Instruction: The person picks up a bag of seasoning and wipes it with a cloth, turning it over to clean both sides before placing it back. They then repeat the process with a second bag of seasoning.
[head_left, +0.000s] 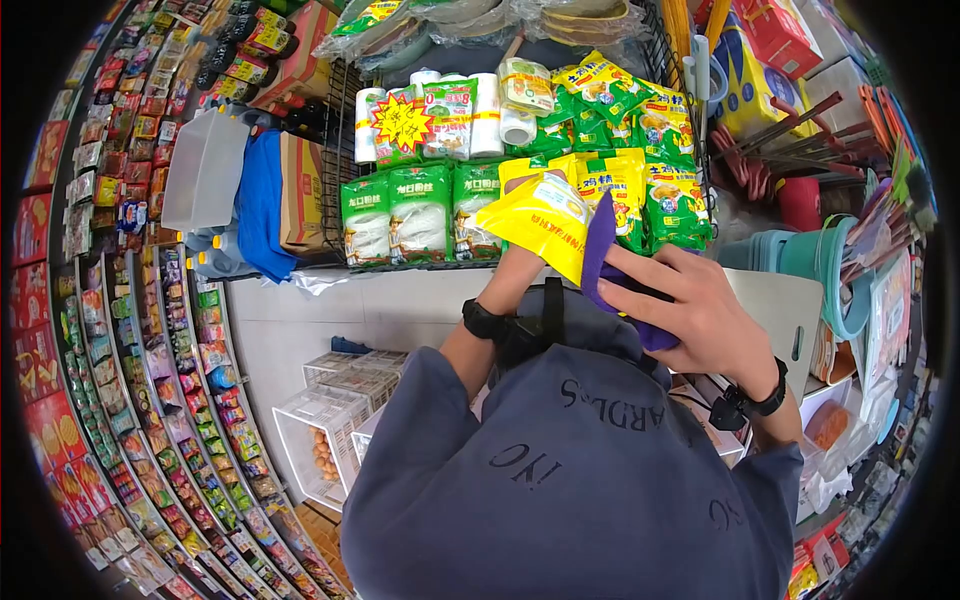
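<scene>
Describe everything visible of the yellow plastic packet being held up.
The glossy yellow plastic packet is a flat pouch with red print and a pale panel near its top; the lettering is unreadable. It is tilted, raised before the green packets on the wire rack. The left hand grips its lower edge, and the purple cloth held by the right hand lies against its right side.

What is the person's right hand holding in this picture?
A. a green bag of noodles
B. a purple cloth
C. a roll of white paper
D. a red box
B: the right hand is closed on a purple cloth, right beside the yellow packet that the left hand holds up in front of the shelf.
</scene>
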